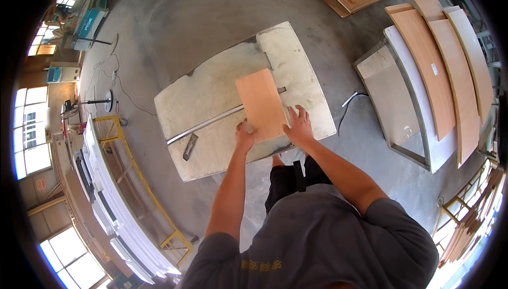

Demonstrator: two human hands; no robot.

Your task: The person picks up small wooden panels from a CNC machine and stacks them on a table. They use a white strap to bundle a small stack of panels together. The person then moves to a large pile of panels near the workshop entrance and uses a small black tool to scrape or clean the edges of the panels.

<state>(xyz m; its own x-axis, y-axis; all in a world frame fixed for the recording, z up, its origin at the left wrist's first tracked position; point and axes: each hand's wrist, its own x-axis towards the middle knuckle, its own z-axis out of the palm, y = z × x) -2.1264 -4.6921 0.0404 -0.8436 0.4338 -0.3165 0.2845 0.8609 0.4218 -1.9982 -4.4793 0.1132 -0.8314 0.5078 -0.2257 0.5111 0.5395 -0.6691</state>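
Between your two hands lies a flat rectangular orange-brown wood panel (261, 101), its near end level with your fingers and most of its length reaching away beyond them. Your left hand (245, 137) is at the panel's near left corner, fingers bent and thumb pointing inward along the near end; whether it grips the panel or only steadies it, you cannot tell from this view. Your right hand (300, 127) is spread, fingers extended over the worktable (211, 85) just right of the panel, its thumb at the panel's near right corner. Left of your left hand, a long thin metal strip (206, 124) runs diagonally up to the panel's left edge, and nearer you sits a small dark-rimmed rectangular piece (190, 147). Well to the right of your right hand, large boards (420, 66) lean together in a stack.
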